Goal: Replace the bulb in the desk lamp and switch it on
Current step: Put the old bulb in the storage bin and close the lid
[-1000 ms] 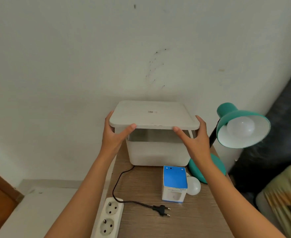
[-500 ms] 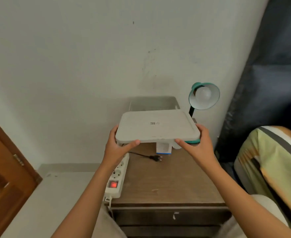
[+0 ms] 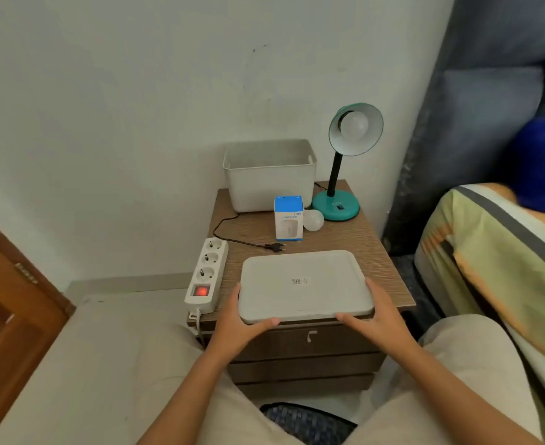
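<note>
Both hands grip a flat, pale grey rectangular plastic lid (image 3: 304, 284) at the near edge of the brown wood-grain worktop (image 3: 373, 252). The left hand (image 3: 242, 322) clasps its near left corner and the right hand (image 3: 373, 319) its near right corner, thumbs on top. The teal desk lamp with a round base and black neck (image 3: 337, 205) stands at the far right corner, well beyond the hands, a white bulb (image 3: 354, 125) seated in its shade. A loose white bulb (image 3: 313, 220) lies just in front of the lamp base, touching a blue-and-white carton (image 3: 288, 218). Behind them sits an open pale grey plastic bin (image 3: 269, 178). The lamp's black plug (image 3: 276, 247) lies unplugged, near a white power strip (image 3: 205, 276) with its switch lit red.
</note>
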